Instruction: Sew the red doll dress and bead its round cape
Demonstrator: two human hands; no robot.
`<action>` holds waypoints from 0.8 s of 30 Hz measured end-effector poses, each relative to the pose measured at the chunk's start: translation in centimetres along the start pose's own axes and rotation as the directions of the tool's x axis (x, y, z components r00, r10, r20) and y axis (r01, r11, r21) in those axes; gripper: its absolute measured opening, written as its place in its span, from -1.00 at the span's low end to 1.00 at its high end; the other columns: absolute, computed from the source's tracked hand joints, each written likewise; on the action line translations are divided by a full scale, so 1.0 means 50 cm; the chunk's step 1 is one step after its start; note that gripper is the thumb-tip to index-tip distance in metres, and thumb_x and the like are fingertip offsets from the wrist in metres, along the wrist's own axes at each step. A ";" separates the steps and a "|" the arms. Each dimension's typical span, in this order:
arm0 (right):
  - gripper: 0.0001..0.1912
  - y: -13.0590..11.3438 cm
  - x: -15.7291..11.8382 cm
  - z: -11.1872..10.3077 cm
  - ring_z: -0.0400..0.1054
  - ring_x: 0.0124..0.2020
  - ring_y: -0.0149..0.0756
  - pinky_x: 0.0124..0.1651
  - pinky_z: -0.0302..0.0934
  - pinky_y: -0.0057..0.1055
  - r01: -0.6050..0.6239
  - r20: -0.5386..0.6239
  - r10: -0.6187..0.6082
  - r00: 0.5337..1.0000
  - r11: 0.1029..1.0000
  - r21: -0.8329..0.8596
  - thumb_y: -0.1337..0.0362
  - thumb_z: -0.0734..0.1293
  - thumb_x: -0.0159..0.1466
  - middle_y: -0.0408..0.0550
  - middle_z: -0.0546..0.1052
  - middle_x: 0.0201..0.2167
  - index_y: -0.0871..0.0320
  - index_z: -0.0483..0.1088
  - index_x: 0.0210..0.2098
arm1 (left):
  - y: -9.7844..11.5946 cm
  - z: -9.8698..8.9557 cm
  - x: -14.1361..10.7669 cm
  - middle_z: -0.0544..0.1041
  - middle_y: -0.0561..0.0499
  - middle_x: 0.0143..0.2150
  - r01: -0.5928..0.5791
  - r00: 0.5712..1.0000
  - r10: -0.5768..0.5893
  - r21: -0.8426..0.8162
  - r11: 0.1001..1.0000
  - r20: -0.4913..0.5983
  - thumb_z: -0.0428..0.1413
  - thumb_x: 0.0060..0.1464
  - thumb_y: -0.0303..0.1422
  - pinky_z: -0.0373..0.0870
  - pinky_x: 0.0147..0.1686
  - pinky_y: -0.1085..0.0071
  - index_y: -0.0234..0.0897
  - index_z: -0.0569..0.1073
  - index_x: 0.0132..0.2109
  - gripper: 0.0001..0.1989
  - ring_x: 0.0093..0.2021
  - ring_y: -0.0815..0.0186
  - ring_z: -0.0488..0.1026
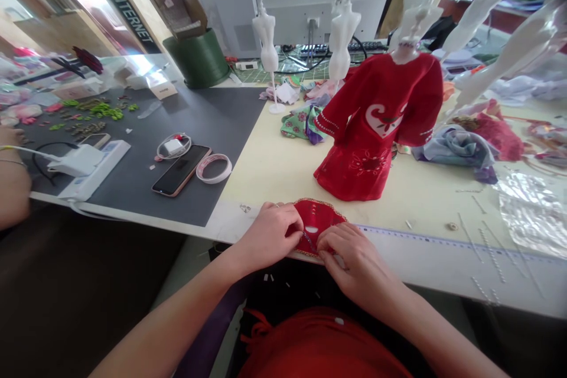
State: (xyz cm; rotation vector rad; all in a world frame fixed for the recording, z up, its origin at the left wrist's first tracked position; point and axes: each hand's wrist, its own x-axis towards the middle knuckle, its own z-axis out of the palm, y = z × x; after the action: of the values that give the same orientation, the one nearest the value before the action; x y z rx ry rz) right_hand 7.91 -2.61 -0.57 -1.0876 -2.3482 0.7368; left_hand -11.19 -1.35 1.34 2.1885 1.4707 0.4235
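A small red fabric piece [325, 211] with gold beaded trim lies at the table's front edge. A short dark glittery strip [308, 241] runs across it. My left hand [275, 230] is closed in a pinch on the strip's upper left end. My right hand [349, 251] is closed at the strip's lower right end, its fingertips pressed down on the red fabric; whether they grip the strip is hard to see. Behind the hands stands a mini mannequin in a red embroidered dress [354, 156] with white bead trim on the sleeves.
Left of my hands lie a phone [181, 171], a tape roll [214, 169] and a power strip [95, 171]. A blue-marked ruler [398, 235] and bead strands [491, 254] lie to the right. White mannequins [267, 41] stand behind. Another person's arm [12, 183] shows at far left.
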 end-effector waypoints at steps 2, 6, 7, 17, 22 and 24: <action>-0.81 0.000 0.000 0.000 0.24 -0.36 -0.29 -0.24 0.11 -0.29 0.006 -0.006 -0.006 1.000 1.000 -0.001 0.50 0.17 0.23 -0.08 0.43 -0.44 0.16 0.27 -0.47 | -0.001 0.000 0.004 0.51 0.08 -0.36 0.013 1.000 -0.012 -0.019 1.000 0.012 0.04 0.02 -0.50 0.20 -0.10 0.34 -0.27 0.40 -0.43 -0.89 -0.33 0.36 0.39; -0.82 0.001 -0.001 0.000 0.24 -0.35 -0.29 -0.23 0.11 -0.29 0.005 -0.008 -0.005 1.000 1.000 -0.002 0.50 0.18 0.22 -0.08 0.43 -0.44 0.16 0.28 -0.46 | -0.009 -0.004 0.013 0.52 0.09 -0.39 0.024 0.999 -0.023 -0.039 0.999 0.038 0.05 0.02 -0.49 0.22 -0.14 0.39 -0.26 0.43 -0.43 -0.89 -0.35 0.37 0.39; -0.82 0.000 -0.001 -0.001 0.25 -0.35 -0.29 -0.23 0.11 -0.29 0.003 -0.004 -0.003 1.000 1.000 -0.002 0.50 0.18 0.22 -0.08 0.43 -0.44 0.16 0.28 -0.46 | -0.011 -0.004 0.015 0.52 0.10 -0.39 0.024 0.999 -0.023 -0.037 0.999 0.040 0.05 0.01 -0.49 0.23 -0.16 0.40 -0.26 0.43 -0.42 -0.89 -0.35 0.37 0.39; -0.82 0.000 -0.002 0.000 0.25 -0.35 -0.29 -0.23 0.10 -0.29 -0.002 0.006 0.002 1.000 1.000 0.001 0.50 0.19 0.22 -0.08 0.42 -0.45 0.17 0.27 -0.47 | -0.013 -0.011 0.026 0.53 0.09 -0.42 0.022 0.997 -0.024 0.035 0.999 0.074 0.05 -0.02 -0.47 0.24 -0.26 0.45 -0.27 0.45 -0.45 -0.89 -0.40 0.38 0.40; -0.82 0.000 -0.002 -0.001 0.24 -0.36 -0.29 -0.24 0.11 -0.30 -0.005 0.010 0.005 1.000 1.000 -0.003 0.50 0.18 0.22 -0.08 0.42 -0.44 0.16 0.26 -0.47 | -0.013 -0.012 0.030 0.54 0.07 -0.43 0.016 0.996 -0.021 0.059 0.998 0.088 0.04 -0.03 -0.47 0.25 -0.23 0.42 -0.27 0.46 -0.46 -0.87 -0.41 0.37 0.40; -0.82 -0.001 -0.002 -0.001 0.24 -0.35 -0.29 -0.24 0.11 -0.29 -0.005 0.012 0.006 1.000 1.000 -0.005 0.50 0.18 0.22 -0.08 0.42 -0.44 0.17 0.26 -0.47 | -0.013 -0.012 0.031 0.54 0.07 -0.43 0.013 0.995 -0.019 0.063 0.998 0.094 0.03 -0.03 -0.48 0.25 -0.27 0.44 -0.27 0.46 -0.46 -0.87 -0.42 0.37 0.40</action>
State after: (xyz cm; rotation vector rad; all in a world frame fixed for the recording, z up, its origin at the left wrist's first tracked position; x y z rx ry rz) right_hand 8.00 -2.71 -0.53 -1.0953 -2.3591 0.7411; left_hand -11.41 0.43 1.49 2.2119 1.4676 0.2677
